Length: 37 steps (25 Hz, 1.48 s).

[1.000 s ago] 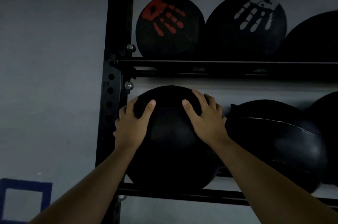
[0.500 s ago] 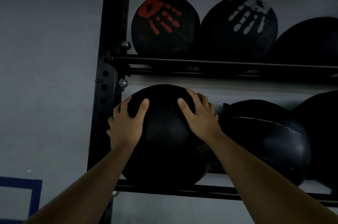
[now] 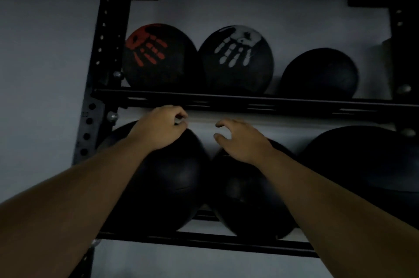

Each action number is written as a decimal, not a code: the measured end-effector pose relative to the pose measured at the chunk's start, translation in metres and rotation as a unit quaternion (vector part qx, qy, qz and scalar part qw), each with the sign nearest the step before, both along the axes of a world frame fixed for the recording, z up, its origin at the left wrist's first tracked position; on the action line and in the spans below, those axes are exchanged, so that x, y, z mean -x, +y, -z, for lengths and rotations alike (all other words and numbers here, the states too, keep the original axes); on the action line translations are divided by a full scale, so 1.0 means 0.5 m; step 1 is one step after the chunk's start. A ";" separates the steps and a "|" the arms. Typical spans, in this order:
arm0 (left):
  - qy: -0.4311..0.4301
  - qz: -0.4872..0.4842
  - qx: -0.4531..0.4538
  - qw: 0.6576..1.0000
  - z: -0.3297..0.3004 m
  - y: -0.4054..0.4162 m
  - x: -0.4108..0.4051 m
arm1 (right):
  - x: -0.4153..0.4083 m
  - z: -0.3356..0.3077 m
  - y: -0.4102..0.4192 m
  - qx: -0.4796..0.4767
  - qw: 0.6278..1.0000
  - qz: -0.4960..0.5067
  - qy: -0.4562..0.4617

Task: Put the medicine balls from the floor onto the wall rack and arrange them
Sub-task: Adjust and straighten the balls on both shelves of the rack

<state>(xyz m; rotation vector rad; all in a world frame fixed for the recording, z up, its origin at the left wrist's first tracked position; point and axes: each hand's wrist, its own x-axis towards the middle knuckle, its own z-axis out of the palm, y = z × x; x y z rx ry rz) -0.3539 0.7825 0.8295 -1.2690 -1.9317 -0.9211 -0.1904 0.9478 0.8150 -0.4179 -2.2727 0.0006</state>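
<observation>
A plain black medicine ball (image 3: 167,184) sits at the left end of the rack's lower shelf (image 3: 204,241). My left hand (image 3: 161,128) lies over its top with the fingers loosely curled in, gripping nothing. My right hand (image 3: 240,139) hovers with spread, bent fingers over the top of a second black ball (image 3: 244,200) that touches the first. A larger black ball (image 3: 362,164) sits to the right. On the upper shelf (image 3: 226,100) stand a ball with a red handprint (image 3: 158,57), one with a white handprint (image 3: 235,60) and a plain black one (image 3: 319,73).
The rack's black perforated upright (image 3: 95,105) runs down the left side against a grey wall (image 3: 45,73). A second upright (image 3: 403,28) stands at the far right. On the upper shelf a gap separates the white-handprint ball from the plain one.
Both hands have let go of the left lower ball and lifted to its top, the right hand shifting over the neighbouring ball. The view has pulled back and tilted up.
</observation>
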 end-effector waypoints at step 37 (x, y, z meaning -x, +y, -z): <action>0.046 0.183 -0.140 0.972 -0.346 0.711 -0.403 | -0.354 -0.380 0.613 0.156 0.956 -0.068 0.237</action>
